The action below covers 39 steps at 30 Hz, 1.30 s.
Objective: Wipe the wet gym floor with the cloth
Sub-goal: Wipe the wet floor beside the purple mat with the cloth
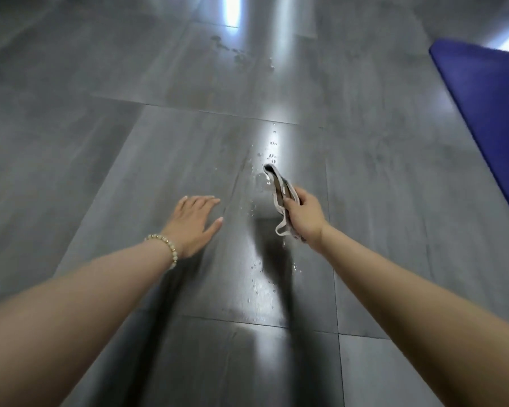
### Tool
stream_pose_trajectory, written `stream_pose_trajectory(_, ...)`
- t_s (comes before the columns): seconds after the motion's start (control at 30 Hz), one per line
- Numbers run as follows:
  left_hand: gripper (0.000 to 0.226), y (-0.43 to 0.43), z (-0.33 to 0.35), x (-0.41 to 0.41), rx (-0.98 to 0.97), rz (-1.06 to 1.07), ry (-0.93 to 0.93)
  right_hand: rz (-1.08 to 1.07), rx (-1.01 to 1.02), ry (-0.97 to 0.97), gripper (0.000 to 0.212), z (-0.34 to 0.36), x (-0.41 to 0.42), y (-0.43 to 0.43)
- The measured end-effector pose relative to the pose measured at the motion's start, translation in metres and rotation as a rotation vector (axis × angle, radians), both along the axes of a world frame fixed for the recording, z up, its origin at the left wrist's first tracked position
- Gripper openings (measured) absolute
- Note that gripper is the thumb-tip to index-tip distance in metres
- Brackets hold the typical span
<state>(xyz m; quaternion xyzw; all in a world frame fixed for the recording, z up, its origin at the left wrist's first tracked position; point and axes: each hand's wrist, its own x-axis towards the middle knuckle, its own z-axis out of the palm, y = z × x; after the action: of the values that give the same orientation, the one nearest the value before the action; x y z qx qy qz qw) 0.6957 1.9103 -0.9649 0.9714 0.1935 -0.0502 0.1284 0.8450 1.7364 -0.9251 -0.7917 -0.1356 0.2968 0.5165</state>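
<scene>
The right hand [303,218] has its fingers curled tight around a folded pale cloth [279,195], and the cloth sticks out past the hand at both ends, with the far end pointing away over the wet spots. The left hand [196,223] is flat with straight fingers close together, out over the gray floor [100,142], well apart from the cloth; I cannot tell if it touches the floor. Little water drops [272,155] shine just past the cloth's far tip, more drops lie near the arm, and a blue mat [488,113] is off to the right.
</scene>
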Motion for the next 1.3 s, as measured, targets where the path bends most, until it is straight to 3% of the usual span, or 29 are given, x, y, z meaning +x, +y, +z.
stream_pose_trajectory(0.1,0.064,-0.005,-0.014,0.013,-0.083,0.001,-0.051,-0.193,0.004,-0.121,0.034,-0.008,-0.008,0.0)
stream_pose_trajectory(0.2,0.067,-0.025,-0.025,0.009,-0.148,0.021,-0.045,-0.379,-0.086,-0.258,0.038,-0.048,-0.053,-0.039)
stream_pose_trajectory(0.37,0.063,-0.037,-0.052,-0.003,-0.176,0.063,-0.081,-0.617,-0.466,-0.383,0.048,-0.126,-0.116,-0.121)
stream_pose_trajectory(0.53,0.055,-0.017,-0.055,-0.002,-0.143,0.089,-0.121,-0.293,-0.897,-0.486,0.067,-0.15,-0.113,-0.13)
stream_pose_trajectory(0.63,0.054,-0.007,-0.053,-0.007,-0.138,0.126,-0.172,-0.226,-0.858,-0.464,0.065,-0.159,-0.107,-0.1)
stream_pose_trajectory(0.7,0.052,0.001,-0.057,-0.012,-0.138,0.139,-0.169,-0.136,-0.766,-0.553,0.06,-0.162,-0.127,-0.056)
stream_pose_trajectory(0.8,0.052,0.017,-0.068,-0.025,-0.165,0.21,-0.144,0.185,-0.63,-0.708,0.051,-0.162,-0.177,0.016)
stream_pose_trajectory(0.87,0.052,0.028,-0.077,-0.035,-0.156,0.233,-0.116,0.32,-0.598,-0.8,0.05,-0.165,-0.187,0.02)
stream_pose_trajectory(0.97,0.055,0.037,-0.087,-0.051,-0.14,0.155,-0.064,0.18,-0.678,-0.78,0.051,-0.17,-0.155,-0.036)
stream_pose_trajectory(1.07,0.065,0.029,-0.092,-0.057,-0.162,0.068,-0.04,-0.149,-0.881,-0.537,0.063,-0.165,-0.107,-0.103)
stream_pose_trajectory(1.13,0.075,0.023,-0.097,-0.057,-0.148,0.006,0.002,-0.28,-0.911,-0.436,0.073,-0.158,-0.084,-0.111)
stream_pose_trajectory(1.2,0.079,0.022,-0.105,-0.059,-0.098,-0.026,0.033,-0.266,-0.874,-0.452,0.07,-0.156,-0.079,-0.079)
stream_pose_trajectory(1.3,0.073,0.025,-0.113,-0.063,-0.023,-0.038,0.033,0.045,-0.753,-0.605,0.06,-0.159,-0.099,-0.008)
